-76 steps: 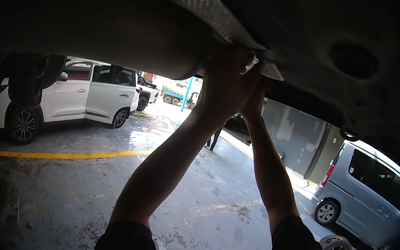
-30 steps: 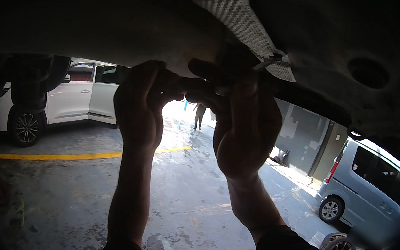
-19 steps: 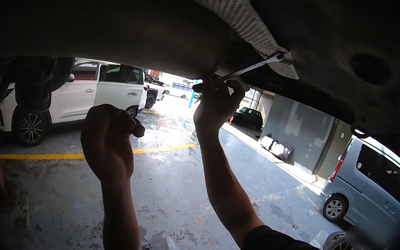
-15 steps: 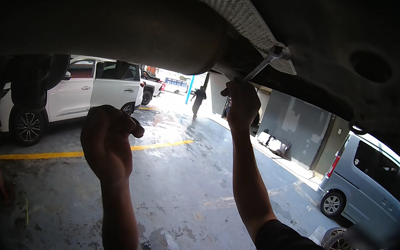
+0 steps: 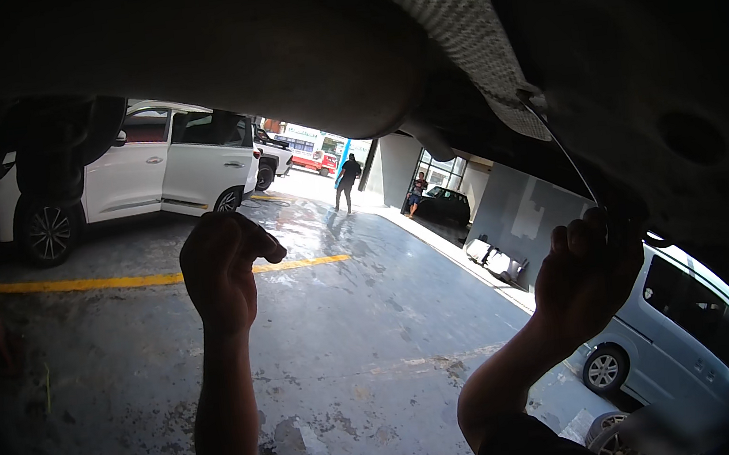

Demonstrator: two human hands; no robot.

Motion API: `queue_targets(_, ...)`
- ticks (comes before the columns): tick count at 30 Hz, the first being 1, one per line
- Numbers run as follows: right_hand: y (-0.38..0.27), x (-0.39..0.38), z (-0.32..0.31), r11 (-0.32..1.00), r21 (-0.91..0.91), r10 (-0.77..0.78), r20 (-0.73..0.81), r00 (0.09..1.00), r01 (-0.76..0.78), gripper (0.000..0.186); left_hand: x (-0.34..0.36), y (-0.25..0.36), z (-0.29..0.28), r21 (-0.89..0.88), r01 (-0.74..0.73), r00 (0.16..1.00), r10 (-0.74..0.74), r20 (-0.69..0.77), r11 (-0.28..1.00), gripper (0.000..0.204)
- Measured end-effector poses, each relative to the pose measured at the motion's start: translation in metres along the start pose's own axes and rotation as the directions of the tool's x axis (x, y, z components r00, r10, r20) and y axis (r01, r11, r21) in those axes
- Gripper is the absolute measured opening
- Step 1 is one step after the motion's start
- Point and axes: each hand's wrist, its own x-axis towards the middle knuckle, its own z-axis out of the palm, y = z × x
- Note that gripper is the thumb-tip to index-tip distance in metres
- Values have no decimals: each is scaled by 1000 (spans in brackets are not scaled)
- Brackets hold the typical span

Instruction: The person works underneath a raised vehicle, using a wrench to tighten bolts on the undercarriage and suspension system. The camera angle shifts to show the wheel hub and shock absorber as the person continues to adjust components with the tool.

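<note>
Nearest to us, the right hand (image 5: 587, 271) is raised under the dark underside of the vehicle (image 5: 275, 50), its fingers clenched around the lower end of a thin metal wrench (image 5: 562, 149). The tool runs up and to the left from the fist, and its far end sits at the edge of the perforated heat shield (image 5: 459, 31) (the exact fastener it meets is too dark for us to make out).

The left hand (image 5: 219, 265) hangs apart from the tool, well to the left, closed into a loose fist in mid-air; we cannot tell whether anything lies inside it. Both forearms rise from dark sleeves at the lower edge.

Below and beyond the hands we note the stained, wet concrete floor (image 5: 352, 362), crossed by a yellow painted line (image 5: 121, 280). A grey van (image 5: 686, 327) stands at the lower right. Further back on the left a white car (image 5: 154, 170) is parked past the line, partly hidden by a hanging wheel (image 5: 62, 144) of the raised vehicle.

Farthest off, a person (image 5: 346, 180) walks in the bright open entrance, with a second person (image 5: 416, 191) near a dark car (image 5: 446, 204) by the grey wall.
</note>
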Motion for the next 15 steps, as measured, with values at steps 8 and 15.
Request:
queue_targets(8,104,-14,123,994,63,-88,17,996,87,31,0,6,-21,51,-39,998,42,-57,998,23)
queue_targets(15,202,17,28,208,-852,-294,414,861,481,24,-7,24,-25,130,-37,992,52,-117,991,27)
